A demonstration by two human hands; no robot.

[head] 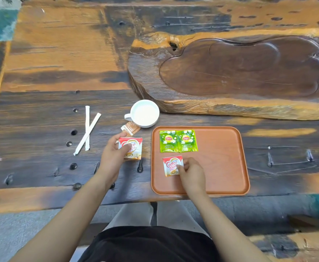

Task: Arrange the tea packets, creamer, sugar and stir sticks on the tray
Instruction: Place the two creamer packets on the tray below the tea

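paper-wrapped stir sticks [87, 130] lie crossed on the dark wooden table [41, 167], far left. next, the left hand [113, 156] pinches a creamer packet [134, 148] just off the tray, a brown sugar sachet [130, 128] and a white cup [145, 113] behind it. on the orange tray [221, 157], two green tea packets [178, 141] lie side by side; the right hand [190, 173] pinches a second creamer packet [171, 165] there.
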